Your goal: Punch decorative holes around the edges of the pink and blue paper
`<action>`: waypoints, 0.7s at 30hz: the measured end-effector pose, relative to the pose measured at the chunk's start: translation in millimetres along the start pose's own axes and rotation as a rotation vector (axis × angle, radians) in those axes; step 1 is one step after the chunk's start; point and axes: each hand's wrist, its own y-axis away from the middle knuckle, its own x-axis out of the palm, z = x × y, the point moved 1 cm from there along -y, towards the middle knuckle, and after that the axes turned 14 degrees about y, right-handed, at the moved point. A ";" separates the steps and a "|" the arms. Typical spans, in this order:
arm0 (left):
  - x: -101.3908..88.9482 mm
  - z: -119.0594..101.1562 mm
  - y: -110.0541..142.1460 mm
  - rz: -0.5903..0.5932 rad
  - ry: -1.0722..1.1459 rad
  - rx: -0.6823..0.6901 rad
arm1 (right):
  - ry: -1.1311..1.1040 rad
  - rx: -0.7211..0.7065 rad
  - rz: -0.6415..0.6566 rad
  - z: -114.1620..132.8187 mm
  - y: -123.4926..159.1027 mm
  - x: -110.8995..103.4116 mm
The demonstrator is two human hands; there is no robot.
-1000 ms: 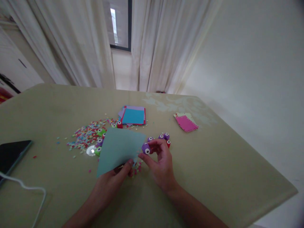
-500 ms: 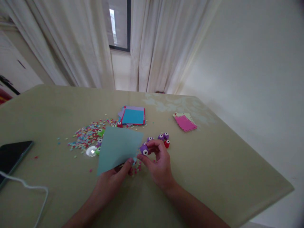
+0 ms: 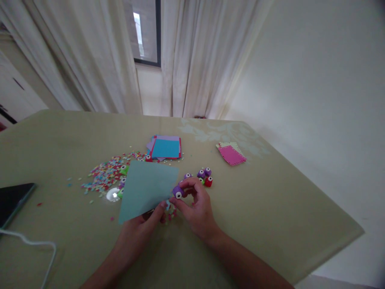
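My left hand point(image 3: 141, 229) pinches the lower edge of a light teal paper sheet point(image 3: 147, 188), holding it tilted above the table. My right hand point(image 3: 195, 206) grips a small purple paper punch point(image 3: 177, 192) between thumb and fingers, right at the sheet's right edge. Just beyond my right hand lie more small punches point(image 3: 203, 176), purple and red. Under the sheet's lower corner lie a few punched scraps point(image 3: 170, 212).
A heap of coloured confetti point(image 3: 105, 174) with green punches lies left of the sheet. A stack of coloured paper point(image 3: 165, 147) sits further back, pink sheets point(image 3: 231, 154) to the right. A dark phone point(image 3: 12, 200) with a white cable point(image 3: 36, 245) is at the left edge.
My right hand has brought the purple punch down and left to the sheet's right edge. The left hand keeps its hold on the sheet. The view has shifted slightly.
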 end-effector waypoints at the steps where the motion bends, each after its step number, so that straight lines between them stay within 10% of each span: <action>1: 0.1 -1.7 0.1 -0.006 0.010 0.011 | -0.002 -0.006 0.004 -0.3 0.1 0.2; 21: 2.0 16.3 -8.1 0.112 0.095 0.183 | -0.124 0.059 0.076 2.5 -1.2 3.0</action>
